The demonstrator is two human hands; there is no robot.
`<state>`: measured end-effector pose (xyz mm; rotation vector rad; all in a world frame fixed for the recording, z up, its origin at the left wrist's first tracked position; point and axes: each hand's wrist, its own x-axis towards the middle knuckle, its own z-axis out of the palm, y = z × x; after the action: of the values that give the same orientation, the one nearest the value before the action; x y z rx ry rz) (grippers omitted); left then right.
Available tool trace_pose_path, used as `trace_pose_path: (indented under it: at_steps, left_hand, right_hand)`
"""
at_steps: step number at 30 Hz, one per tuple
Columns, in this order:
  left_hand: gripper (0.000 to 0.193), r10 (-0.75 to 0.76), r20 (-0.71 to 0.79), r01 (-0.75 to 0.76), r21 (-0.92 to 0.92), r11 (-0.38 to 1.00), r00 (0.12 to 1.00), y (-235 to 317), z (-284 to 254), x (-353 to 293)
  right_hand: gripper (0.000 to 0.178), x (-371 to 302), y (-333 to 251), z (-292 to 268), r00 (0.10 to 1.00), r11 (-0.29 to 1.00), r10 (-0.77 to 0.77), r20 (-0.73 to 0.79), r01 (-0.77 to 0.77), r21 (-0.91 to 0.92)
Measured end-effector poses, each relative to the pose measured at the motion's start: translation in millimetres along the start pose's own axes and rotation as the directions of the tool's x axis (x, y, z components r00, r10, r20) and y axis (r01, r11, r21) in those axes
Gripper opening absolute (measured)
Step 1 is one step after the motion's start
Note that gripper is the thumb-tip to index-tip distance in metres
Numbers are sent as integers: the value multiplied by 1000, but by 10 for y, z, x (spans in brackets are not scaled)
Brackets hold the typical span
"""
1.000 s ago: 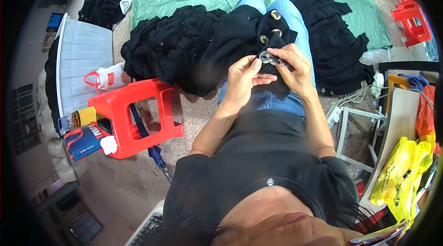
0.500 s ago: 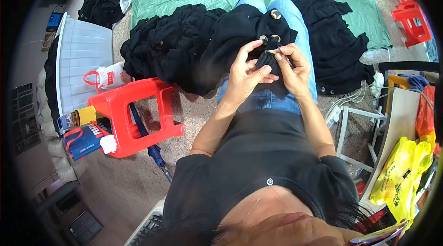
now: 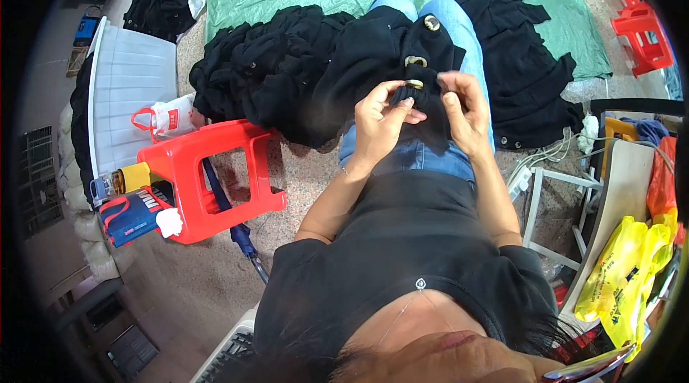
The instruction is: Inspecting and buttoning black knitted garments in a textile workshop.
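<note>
A black knitted garment [image 3: 359,60] with large shiny buttons lies across my lap. My left hand [image 3: 382,116] pinches a gathered fold of it between thumb and fingers, just below a pale-rimmed button [image 3: 414,84]. Another button [image 3: 415,61] sits above that one, and a third button [image 3: 431,22] lies farther up on my knee. My right hand [image 3: 468,111] is raised beside the fold, apart from the button. Its thumb and fingers are curled toward each other; anything thin between them is too small to make out.
To the left stand a red plastic stool [image 3: 215,175] and a pale plastic bin [image 3: 133,96]. Dark garments [image 3: 517,60] lie on a green sheet [image 3: 308,2] ahead. On the right are a white metal frame [image 3: 535,211], cables, and a yellow bag [image 3: 621,268].
My right hand has drawn back to the right, away from the button it was touching, and its fingers have loosened. My left hand keeps hold of the fold, its fingers shifted slightly.
</note>
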<state>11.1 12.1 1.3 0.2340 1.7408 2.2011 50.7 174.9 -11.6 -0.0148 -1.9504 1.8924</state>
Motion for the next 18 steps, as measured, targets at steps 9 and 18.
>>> trace_pose_path:
  at_steps: [9, 18]
  left_hand:
    - [22, 34, -10, -34, 35, 999, 999, 11, 26, -36]
    - [22, 79, 11, -79, 127, 989, 997, -17, 18, -36]
  right_hand:
    - [15, 7, -192, -28, 967, 865, -233, 103, 255, -431]
    - [16, 20, -174, 6, 961, 857, -253, 112, 276, -434]
